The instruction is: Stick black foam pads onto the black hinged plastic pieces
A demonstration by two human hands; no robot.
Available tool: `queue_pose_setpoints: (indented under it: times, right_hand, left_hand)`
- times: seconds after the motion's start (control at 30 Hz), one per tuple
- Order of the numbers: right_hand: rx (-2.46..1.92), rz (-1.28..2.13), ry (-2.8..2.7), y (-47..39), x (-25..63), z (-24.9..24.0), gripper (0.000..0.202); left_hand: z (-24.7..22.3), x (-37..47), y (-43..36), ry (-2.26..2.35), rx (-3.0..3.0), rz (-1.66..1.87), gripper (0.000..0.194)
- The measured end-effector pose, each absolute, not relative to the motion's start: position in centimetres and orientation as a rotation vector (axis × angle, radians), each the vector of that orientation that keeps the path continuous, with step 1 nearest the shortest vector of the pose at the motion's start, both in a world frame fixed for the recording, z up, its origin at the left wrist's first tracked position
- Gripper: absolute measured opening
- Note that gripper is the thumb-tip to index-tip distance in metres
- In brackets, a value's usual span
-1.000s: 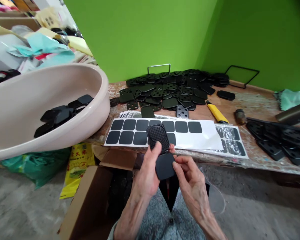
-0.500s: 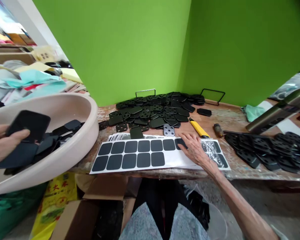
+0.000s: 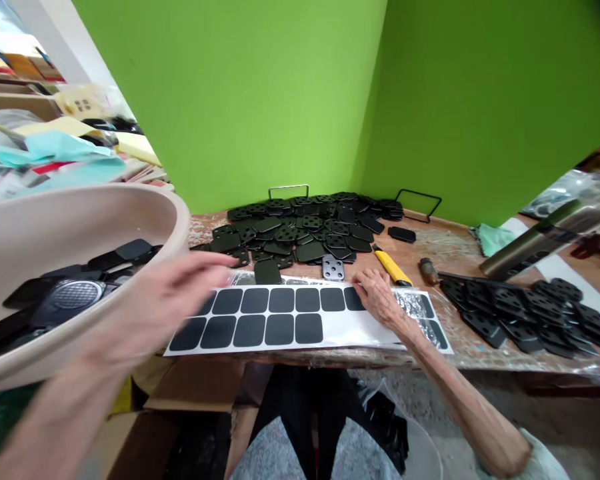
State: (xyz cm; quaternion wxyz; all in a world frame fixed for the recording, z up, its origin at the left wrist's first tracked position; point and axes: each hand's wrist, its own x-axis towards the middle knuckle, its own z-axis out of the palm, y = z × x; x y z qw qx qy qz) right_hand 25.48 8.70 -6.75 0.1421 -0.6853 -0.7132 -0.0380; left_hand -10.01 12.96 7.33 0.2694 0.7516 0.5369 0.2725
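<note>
A white sheet (image 3: 347, 327) with two rows of black rounded-square stickers lies along the table's front edge. My right hand (image 3: 377, 293) rests on it with bent fingers closed at the edge of a black sticker (image 3: 353, 300) in the upper row; the fingertips partly cover that sticker. Smeared by motion, my left hand (image 3: 175, 290) passes over the sheet's left end beside the tub, fingers stretched out and nothing visible in them. The pale tub (image 3: 130, 193) contains black plates (image 3: 30, 293). A grey plate with holes (image 3: 333, 268) lies just behind the sheet.
Black plates (image 3: 310, 223) form a heap against the green wall (image 3: 230, 100). A yellow utility knife (image 3: 391, 265) and a small brown bottle (image 3: 429, 271) lie right of it. Further right are stacked black plates (image 3: 525, 307) and a metal flask (image 3: 540, 240).
My left hand has moved right, from the tub toward the sheet, and the black plate it held is gone from it. My right hand stays at the same sticker, its fingers more bent.
</note>
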Motion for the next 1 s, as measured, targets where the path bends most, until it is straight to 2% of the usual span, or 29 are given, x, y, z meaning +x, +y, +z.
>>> queue_pose_setpoints:
  times: [0.1,0.23,0.33,0.5,0.73,0.87,1.0]
  right_hand:
    - [-1.994,-0.125,-2.061,8.3,26.2,-6.5,0.016]
    - [-2.033,-0.116,-2.039,7.1,28.1,-6.3,0.013]
    - [-2.016,-0.068,-2.032,6.7,29.0,-6.0,0.013]
    - [-1.942,0.017,-1.991,6.9,29.3,-4.2,0.017]
    - [-1.938,-0.031,-1.841,5.7,28.6,-0.7,0.013]
    - [-1.982,-0.117,-1.698,4.6,24.9,-1.2,0.016]
    - [-1.923,0.057,-1.61,4.5,22.1,-2.8,0.016]
  left_hand:
    - [4.0,0.0,11.3,1.006,2.149,0.46,0.033]
    - [-2.0,6.3,11.2,1.087,2.447,0.339,0.042]
    - [-4.1,7.1,11.3,1.127,2.481,0.328,0.048]
    - [-3.7,7.8,12.5,1.148,2.468,0.307,0.056]
    - [-2.7,9.0,16.9,0.913,2.278,0.2,0.038]
    - [-2.4,9.1,18.0,0.729,2.171,0.164,0.033]
    - [-1.9,9.0,17.8,0.57,2.109,0.195,0.031]
